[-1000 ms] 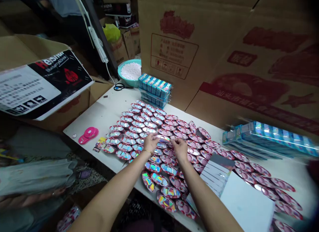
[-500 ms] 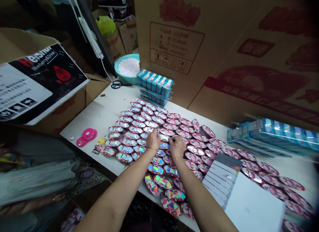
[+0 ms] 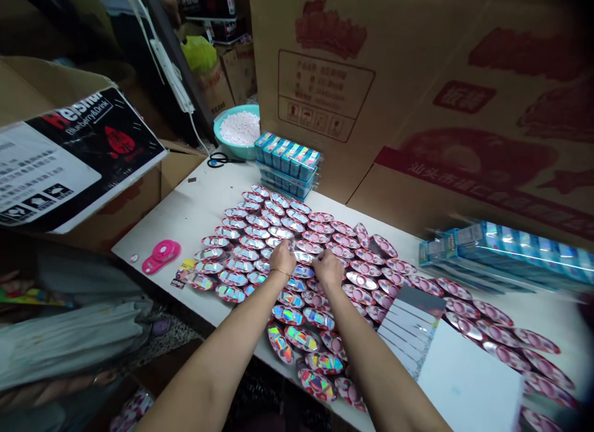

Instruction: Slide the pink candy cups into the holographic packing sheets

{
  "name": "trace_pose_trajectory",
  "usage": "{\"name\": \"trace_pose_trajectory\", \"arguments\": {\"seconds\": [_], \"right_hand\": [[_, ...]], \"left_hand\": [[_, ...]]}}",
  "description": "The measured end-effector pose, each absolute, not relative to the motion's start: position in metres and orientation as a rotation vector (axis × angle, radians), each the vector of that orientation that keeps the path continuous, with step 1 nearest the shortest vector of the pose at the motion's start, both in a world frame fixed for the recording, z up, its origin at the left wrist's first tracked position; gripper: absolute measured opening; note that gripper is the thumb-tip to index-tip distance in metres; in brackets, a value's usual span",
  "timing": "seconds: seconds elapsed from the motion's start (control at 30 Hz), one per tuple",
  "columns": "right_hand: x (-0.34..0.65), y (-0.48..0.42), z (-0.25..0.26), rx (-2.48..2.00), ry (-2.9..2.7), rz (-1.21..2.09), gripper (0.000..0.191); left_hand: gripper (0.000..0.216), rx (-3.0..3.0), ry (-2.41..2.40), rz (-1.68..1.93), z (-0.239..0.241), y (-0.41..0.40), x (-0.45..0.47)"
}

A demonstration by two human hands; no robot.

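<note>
Many small oval containers with red-and-pink rims stand packed in rows on the white table (image 3: 180, 203). Those on the left have shiny silver, rainbow-glinting tops, and those on the right show pink tops. Among them, my left hand (image 3: 283, 259) is closed in a pinch at the left end of a silver-topped oval container (image 3: 304, 257). At its right end my right hand (image 3: 328, 270) has its fingers drawn together too. Whatever either pinch holds is hidden or too small to name. A stack of white sheets (image 3: 468, 370) with a dark-edged printed strip lies over containers right of my right arm.
Tall cardboard boxes (image 3: 320, 166) wall off the back. Packs of blue boxes (image 3: 288, 166) stand before them, with more blue packs (image 3: 505, 246) at right. A pink tool (image 3: 161, 254), black scissors (image 3: 225, 160) and a turquoise basin (image 3: 227, 145) of white pieces are at left. Another person's clothing (image 3: 83, 327) shows lower left.
Both hands stay at the same oval container with fingers still pinched and only slight movement. The whole view has shifted a little.
</note>
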State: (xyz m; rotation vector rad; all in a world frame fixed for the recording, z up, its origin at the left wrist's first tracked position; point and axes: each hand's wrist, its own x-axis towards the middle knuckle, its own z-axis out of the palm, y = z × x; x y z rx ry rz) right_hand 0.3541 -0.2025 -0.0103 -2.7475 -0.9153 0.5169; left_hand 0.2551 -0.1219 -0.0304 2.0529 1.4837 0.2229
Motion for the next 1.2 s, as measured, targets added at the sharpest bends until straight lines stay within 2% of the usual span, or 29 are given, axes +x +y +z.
{"name": "trace_pose_trajectory", "arguments": {"seconds": [0.2, 0.3, 0.4, 0.53, 0.57, 0.63, 0.7, 0.77, 0.87, 0.93, 1.03, 1.2], "right_hand": [[0.363, -0.19, -0.005, -2.779, -0.952, 0.681, 0.018], [0.379, -0.21, 0.012, -2.657, -1.044, 0.629, 0.011], [0.421, -0.265, 0.038, -2.401, -1.194, 0.383, 0.017], [0.491, -0.362, 0.054, -2.371, -0.966, -0.146, 0.035], [0.504, -0.381, 0.05, -2.39, -0.851, -0.144, 0.043], [0.521, -0.408, 0.035, -2.339, -0.624, 0.087, 0.051], [0.527, -0.424, 0.016, -2.145, -0.444, 0.375, 0.051], [0.524, -0.432, 0.004, -1.994, -0.388, 0.458, 0.047], [0.519, -0.439, 0.01, -2.119, -0.732, 0.193, 0.032], [0.519, -0.439, 0.024, -2.277, -1.203, -0.053, 0.03], [0.523, -0.435, 0.04, -2.31, -1.89, -0.245, 0.038], [0.534, -0.436, 0.032, -2.099, -2.262, -0.293, 0.034]], "left_hand": [[0.015, 2.085, 1.509, 0.171, -0.032, -0.116, 0.252], [0.019, 2.087, 1.523, 0.33, -0.026, -0.126, 0.253], [0.021, 2.105, 1.303, 0.532, -0.017, -0.16, 0.274], [0.026, 2.003, 0.75, 0.241, -0.004, -0.235, 0.333], [0.028, 1.983, 0.673, 0.14, -0.003, -0.253, 0.349], [0.033, 1.934, 0.639, 0.004, -0.003, -0.283, 0.377], [0.039, 1.806, 0.658, -0.031, -0.007, -0.301, 0.397], [0.033, 1.629, 0.665, -0.027, -0.013, -0.311, 0.407], [0.009, 1.516, 0.714, 0.047, -0.019, -0.318, 0.412], [0.018, 1.552, 0.742, 0.136, -0.018, -0.321, 0.413], [0.031, 1.56, 0.712, 0.218, -0.013, -0.326, 0.416], [0.029, 1.395, 0.699, 0.209, -0.012, -0.331, 0.415]]}}
